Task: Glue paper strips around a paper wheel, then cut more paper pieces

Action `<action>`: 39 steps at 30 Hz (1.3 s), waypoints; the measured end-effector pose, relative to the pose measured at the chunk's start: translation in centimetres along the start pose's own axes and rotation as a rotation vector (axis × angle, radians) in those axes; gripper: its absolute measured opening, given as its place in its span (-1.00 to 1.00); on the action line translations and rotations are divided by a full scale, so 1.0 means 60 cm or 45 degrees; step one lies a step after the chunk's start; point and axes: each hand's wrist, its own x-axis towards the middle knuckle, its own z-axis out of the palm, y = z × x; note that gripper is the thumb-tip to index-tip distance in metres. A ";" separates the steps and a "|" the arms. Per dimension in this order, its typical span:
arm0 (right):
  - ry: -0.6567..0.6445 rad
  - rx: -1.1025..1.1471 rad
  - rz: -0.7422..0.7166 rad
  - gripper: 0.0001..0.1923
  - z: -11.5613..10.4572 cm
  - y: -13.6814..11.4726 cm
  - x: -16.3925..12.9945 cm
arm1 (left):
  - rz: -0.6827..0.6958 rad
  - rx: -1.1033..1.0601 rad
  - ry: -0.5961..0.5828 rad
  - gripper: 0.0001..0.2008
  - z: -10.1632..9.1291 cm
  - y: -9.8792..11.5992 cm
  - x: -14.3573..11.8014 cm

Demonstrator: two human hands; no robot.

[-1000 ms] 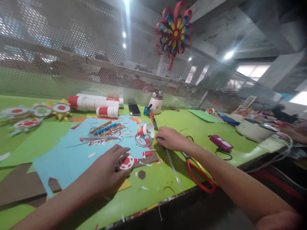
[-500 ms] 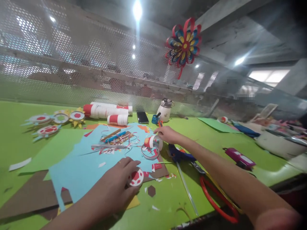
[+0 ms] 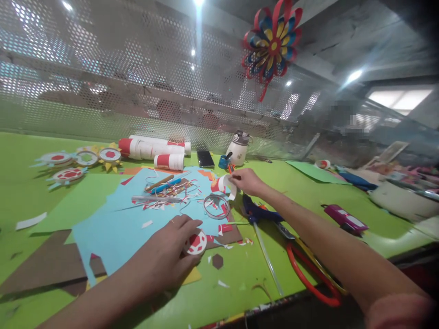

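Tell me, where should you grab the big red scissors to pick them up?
By the red handle loops near the table's front edge. The scissors lie flat, blades pointing away toward the blue glue gun, partly under the right forearm. Coming from the near side probably keeps fingers clear of the blades.

Both forearms are bare to the frame edge, and the hands (image 3: pixel 164 256) wear no gloves.

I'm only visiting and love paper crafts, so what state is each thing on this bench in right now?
Left hand: fingers closed on the red-and-white paper disc.
Right hand: lifting a curled red-and-white paper strip off the bench.
Paper ring: lying flat on the blue paper sheet.
Red-handled scissors: lying untouched, under the right forearm.
Phone: screen dark.
Paper rolls: lying on their sides.
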 end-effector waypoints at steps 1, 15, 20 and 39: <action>0.042 -0.003 0.027 -0.71 -0.004 0.001 -0.001 | 0.000 0.005 0.001 -0.52 -0.001 0.001 0.000; 0.215 0.075 0.197 -0.72 -0.007 -0.023 -0.009 | 0.021 0.008 0.033 -0.62 0.001 -0.003 0.000; 0.241 0.230 0.186 -0.78 -0.009 -0.060 -0.041 | 0.017 -0.017 0.037 -0.65 0.002 -0.001 0.000; 0.882 0.261 -0.196 -0.78 0.028 -0.173 -0.183 | -0.059 -0.186 0.037 -0.67 -0.020 0.034 -0.004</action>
